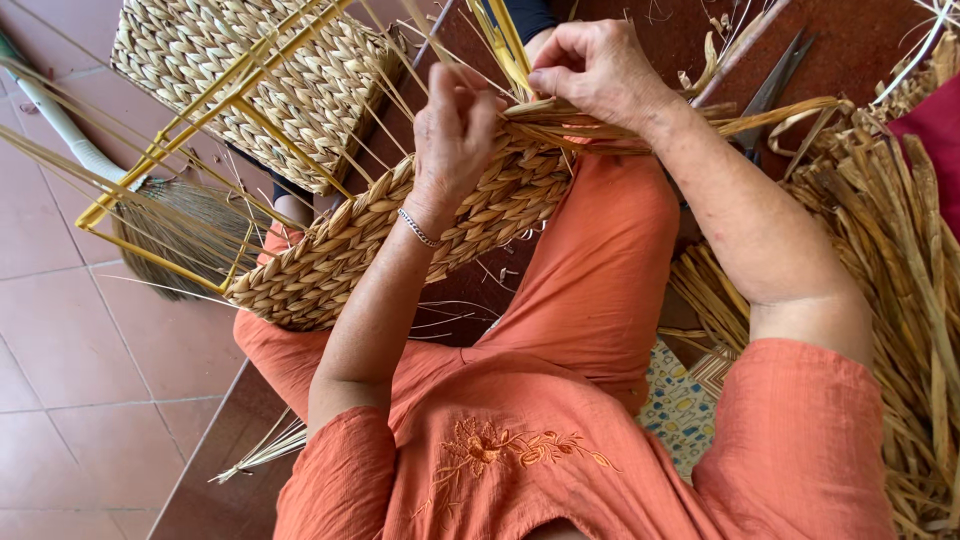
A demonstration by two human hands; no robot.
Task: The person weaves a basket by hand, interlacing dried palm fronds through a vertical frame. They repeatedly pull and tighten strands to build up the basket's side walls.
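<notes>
A half-woven straw basket lies across my lap, built on a yellow wire frame. My left hand presses on the braided weave near its upper edge, fingers curled around thin uprights. My right hand pinches a flat straw strand just above the weave's edge. A thin bracelet sits on my left wrist. I wear orange clothes.
A finished woven basket stands at the top left. A large heap of dry straw lies on the right. Scissors rest at the top right on the brown mat. A broom lies on the red tile floor at left.
</notes>
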